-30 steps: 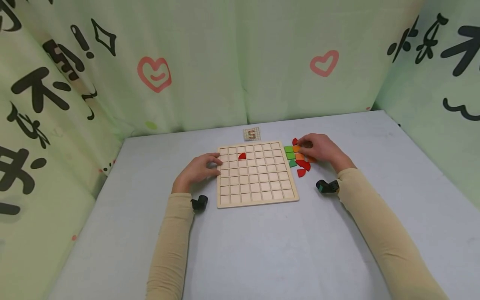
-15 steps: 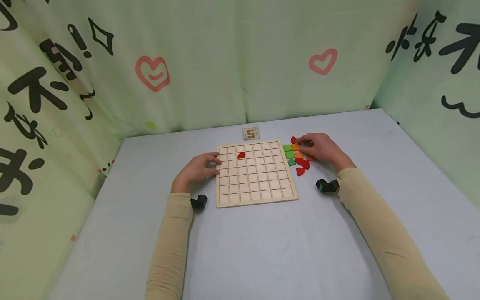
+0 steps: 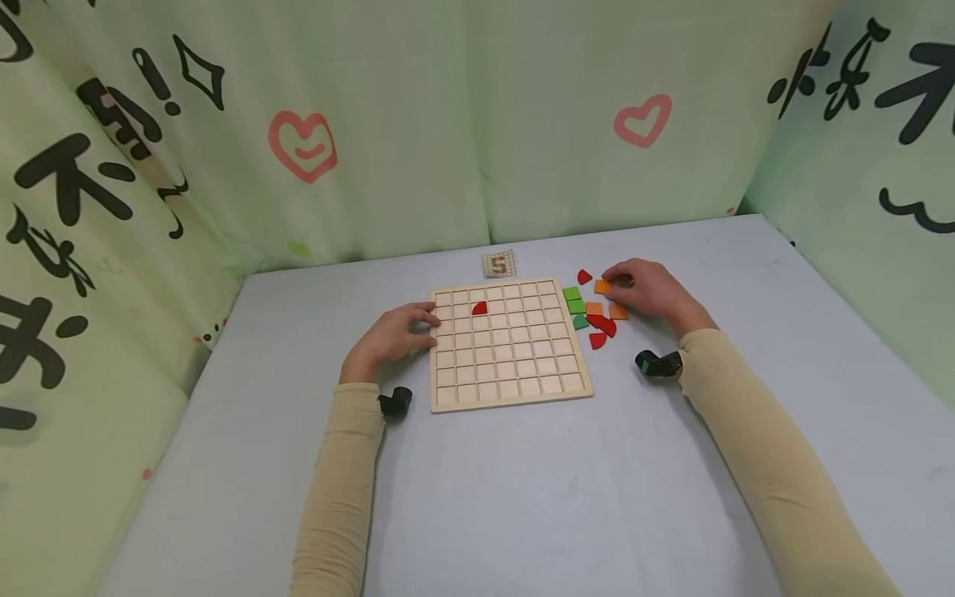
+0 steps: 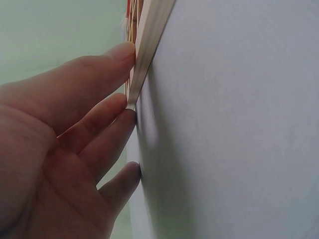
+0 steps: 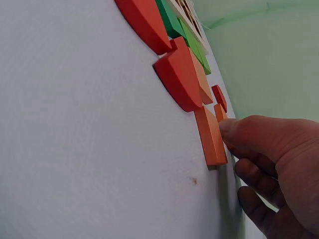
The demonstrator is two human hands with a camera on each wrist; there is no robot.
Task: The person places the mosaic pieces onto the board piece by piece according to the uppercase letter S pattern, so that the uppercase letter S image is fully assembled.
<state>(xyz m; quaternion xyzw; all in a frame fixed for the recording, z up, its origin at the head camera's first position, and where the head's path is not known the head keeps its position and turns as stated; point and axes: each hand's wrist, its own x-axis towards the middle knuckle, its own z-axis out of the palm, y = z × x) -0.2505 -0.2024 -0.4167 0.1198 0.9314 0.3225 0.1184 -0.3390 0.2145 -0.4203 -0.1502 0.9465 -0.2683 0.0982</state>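
Observation:
A square wooden grid board [image 3: 515, 356] lies on the table, with one red quarter-round tile [image 3: 480, 308] in an upper cell. My left hand [image 3: 393, 336] rests against the board's left edge. In the left wrist view the thumb and fingertips of that hand touch the wooden rim [image 4: 148, 50]. Beyond the board's right side, my right hand [image 3: 647, 288] pinches an orange square tile [image 3: 602, 287]; the far fingertips are partly hidden. Close by lie two more orange tiles [image 3: 618, 312], several red rounded tiles [image 3: 598, 341], light green tiles [image 3: 574, 300] and a darker green tile [image 3: 580, 322].
Behind the board lies a small printed card [image 3: 499, 264] showing a grid pattern. A pale cloth covers the table [image 3: 507, 497]. Green printed curtains [image 3: 477, 124] hang along the back and sides. Black cameras [image 3: 395, 403] are strapped to both wrists.
My right hand has shifted slightly right and back, bringing the orange tile away from the light green tiles. The left hand and the board stay in place.

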